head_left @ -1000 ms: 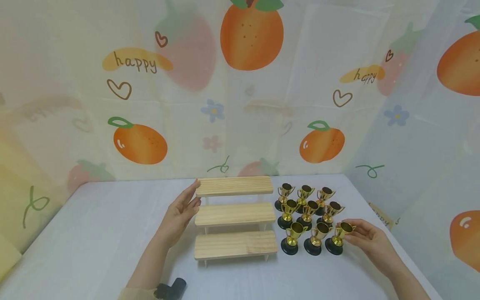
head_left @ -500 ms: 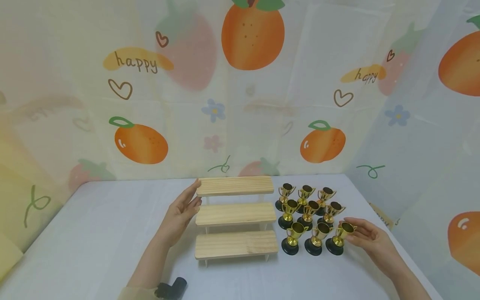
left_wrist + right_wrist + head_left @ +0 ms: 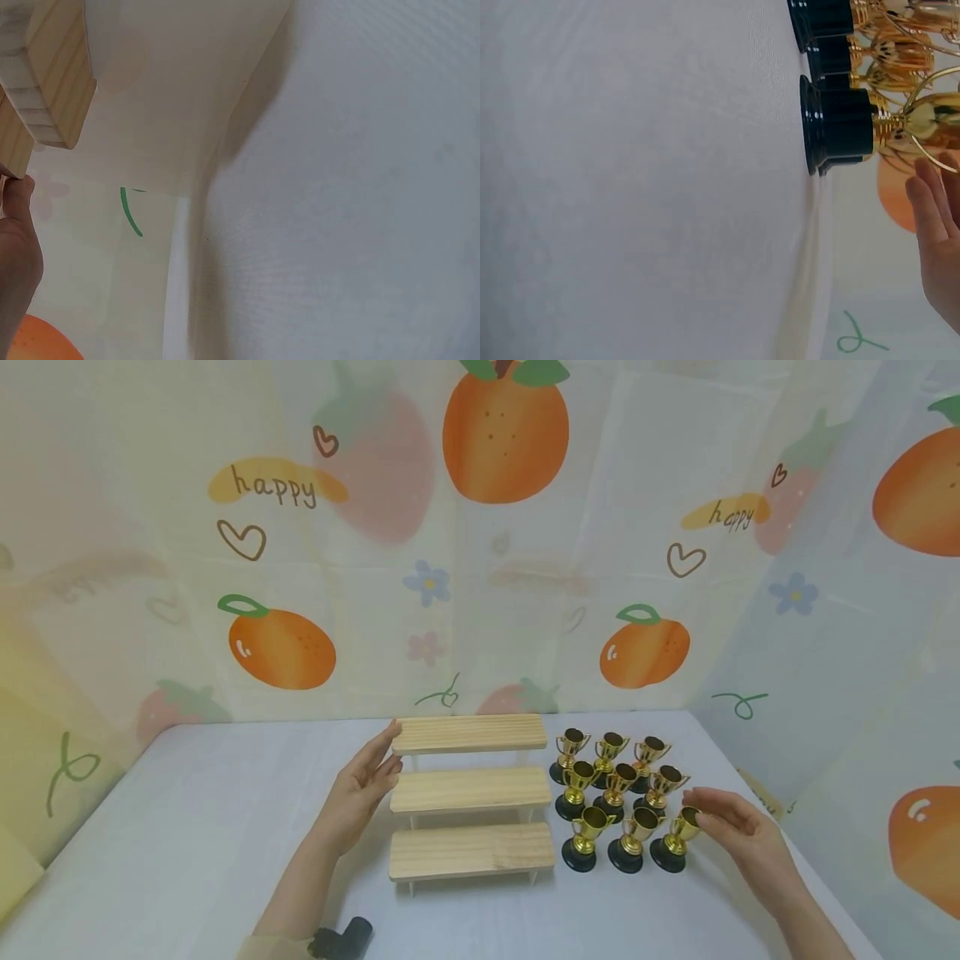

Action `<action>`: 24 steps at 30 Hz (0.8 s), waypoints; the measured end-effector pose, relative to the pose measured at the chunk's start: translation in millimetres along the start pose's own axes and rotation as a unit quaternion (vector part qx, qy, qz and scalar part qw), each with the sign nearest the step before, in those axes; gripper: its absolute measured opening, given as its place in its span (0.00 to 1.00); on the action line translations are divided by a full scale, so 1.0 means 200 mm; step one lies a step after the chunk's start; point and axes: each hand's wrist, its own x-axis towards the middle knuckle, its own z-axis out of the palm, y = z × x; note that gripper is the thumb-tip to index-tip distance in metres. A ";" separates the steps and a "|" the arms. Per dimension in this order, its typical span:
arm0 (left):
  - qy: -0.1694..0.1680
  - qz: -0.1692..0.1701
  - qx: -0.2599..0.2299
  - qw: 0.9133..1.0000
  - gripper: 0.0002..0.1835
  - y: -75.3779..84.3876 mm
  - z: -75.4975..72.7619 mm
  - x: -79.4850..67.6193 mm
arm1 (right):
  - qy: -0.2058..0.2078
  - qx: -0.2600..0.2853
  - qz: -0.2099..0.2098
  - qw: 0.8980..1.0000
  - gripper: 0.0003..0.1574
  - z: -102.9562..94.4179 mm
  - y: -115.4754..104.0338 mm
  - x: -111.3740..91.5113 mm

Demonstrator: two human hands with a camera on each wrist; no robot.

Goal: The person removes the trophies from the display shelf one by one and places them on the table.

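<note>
A three-tier wooden display stand (image 3: 471, 790) stands on the white-covered table. My left hand (image 3: 351, 797) is at its left side, with fingertips touching the ends of the upper and middle boards; the left wrist view shows a fingertip against a board end (image 3: 13, 146). Several small gold trophy cups with black bases stand upright in rows right of the stand. My right hand (image 3: 742, 837) is beside the front-right trophy (image 3: 677, 841), thumb in front of its rim and fingers loosely bent behind. In the right wrist view, fingers (image 3: 928, 206) lie close to that trophy's handle; contact is unclear.
The other trophies (image 3: 618, 789) stand close together between the stand and my right hand. A fruit-patterned cloth (image 3: 480, 635) hangs behind the table and along its right side. A black wrist device (image 3: 343, 937) is on my left wrist.
My right hand has lifted slightly, with its thumb and fingers now a little higher by the front-right trophy. The left hand, stand and trophies stay in place.
</note>
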 end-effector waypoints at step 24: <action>0.043 0.015 0.055 0.997 0.34 0.03 0.04 0.03 | 0.129 -0.226 -0.122 0.958 0.29 0.44 -0.39 0.17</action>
